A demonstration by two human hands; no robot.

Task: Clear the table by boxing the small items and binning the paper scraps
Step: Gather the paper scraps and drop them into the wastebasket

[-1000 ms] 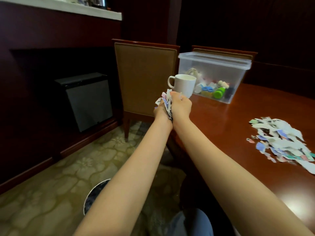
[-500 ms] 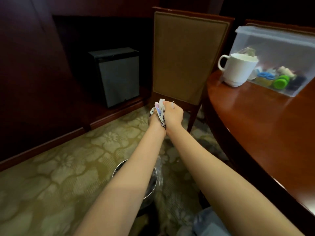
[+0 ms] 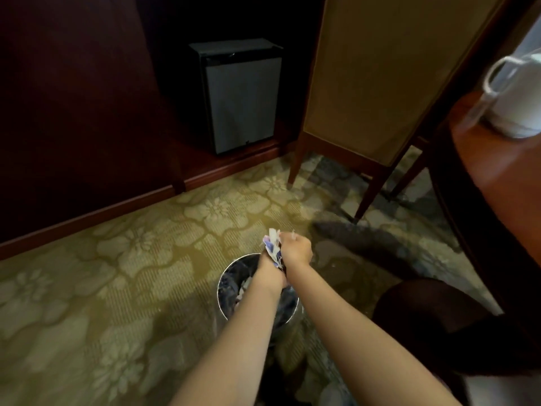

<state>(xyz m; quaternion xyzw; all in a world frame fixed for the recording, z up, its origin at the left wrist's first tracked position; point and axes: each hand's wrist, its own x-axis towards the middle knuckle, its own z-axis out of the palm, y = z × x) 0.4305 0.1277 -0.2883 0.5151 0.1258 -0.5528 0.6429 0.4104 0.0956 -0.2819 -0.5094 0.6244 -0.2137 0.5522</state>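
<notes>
A bundle of torn paper scraps (image 3: 272, 244) is pressed between my two hands, held together over the far rim of a round metal bin (image 3: 231, 276) on the carpet. My right hand (image 3: 295, 249) curls round the bundle from the right. My left hand (image 3: 267, 263) is mostly hidden behind the scraps and my wrist, gripping them from the left. The bin holds a dark liner and a few pale scraps. My forearms cover much of the bin's opening.
A wooden table edge (image 3: 491, 183) is at the right with a white mug (image 3: 518, 98) on it. An upholstered chair (image 3: 389, 77) stands behind. A small black fridge (image 3: 240, 95) sits against the dark wood wall. A dark round stool (image 3: 433, 312) is lower right.
My view and both hands have swung left and down from the table to the floor. The held scraps now hang over the bin, which has come fully into sight.
</notes>
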